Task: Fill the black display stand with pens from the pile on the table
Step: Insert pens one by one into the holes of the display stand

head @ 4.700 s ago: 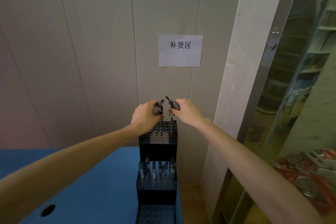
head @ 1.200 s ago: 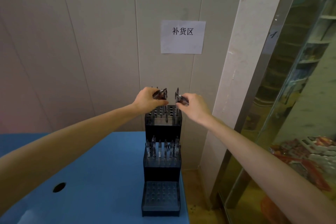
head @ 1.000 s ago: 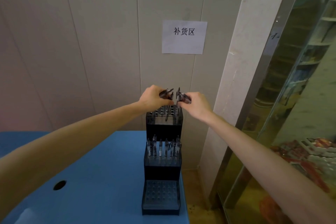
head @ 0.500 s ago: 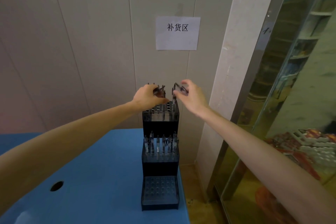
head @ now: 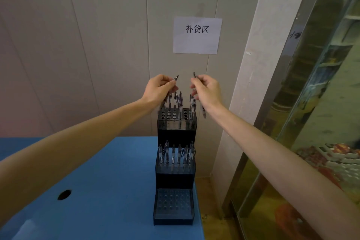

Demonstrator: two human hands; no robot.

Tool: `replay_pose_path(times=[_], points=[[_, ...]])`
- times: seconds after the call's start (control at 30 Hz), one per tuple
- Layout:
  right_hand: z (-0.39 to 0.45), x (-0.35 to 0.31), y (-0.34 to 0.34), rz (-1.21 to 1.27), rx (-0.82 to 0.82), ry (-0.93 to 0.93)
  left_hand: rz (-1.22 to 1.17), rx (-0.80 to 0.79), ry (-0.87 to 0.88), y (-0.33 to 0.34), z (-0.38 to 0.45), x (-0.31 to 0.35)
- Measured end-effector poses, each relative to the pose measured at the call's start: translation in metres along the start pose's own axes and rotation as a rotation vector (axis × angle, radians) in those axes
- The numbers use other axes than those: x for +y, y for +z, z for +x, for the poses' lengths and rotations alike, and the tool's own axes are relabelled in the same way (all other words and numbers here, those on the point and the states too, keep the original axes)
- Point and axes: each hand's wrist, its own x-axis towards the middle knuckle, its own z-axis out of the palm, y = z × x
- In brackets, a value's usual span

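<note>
Above the black display stand [head: 176,159] at the blue table's [head: 101,181] right edge, left hand [head: 158,88] and right hand [head: 207,89] each gripping pens [head: 171,99]

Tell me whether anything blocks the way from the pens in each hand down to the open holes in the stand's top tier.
Nothing visible does. The left hand and right hand hold pens right above the top tier, whose middle holes show open.
</note>
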Motion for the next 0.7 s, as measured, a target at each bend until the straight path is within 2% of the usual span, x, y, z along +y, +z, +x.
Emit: replay_pose_path(times=[0.2, 0.5, 0.7], points=[[0.007, 0.012, -0.003, -0.147, 0.022, -0.02, 0.128, 0.006, 0.094, 0.004, 0.001, -0.002], [0.003, 0.025, -0.01, -0.429, 0.033, -0.227, 0.144, 0.019, 0.124, 0.018, -0.005, -0.009], [0.006, 0.024, -0.013, -0.471, 0.045, -0.269, 0.187, 0.053, 0.179, 0.018, -0.005, -0.011]])
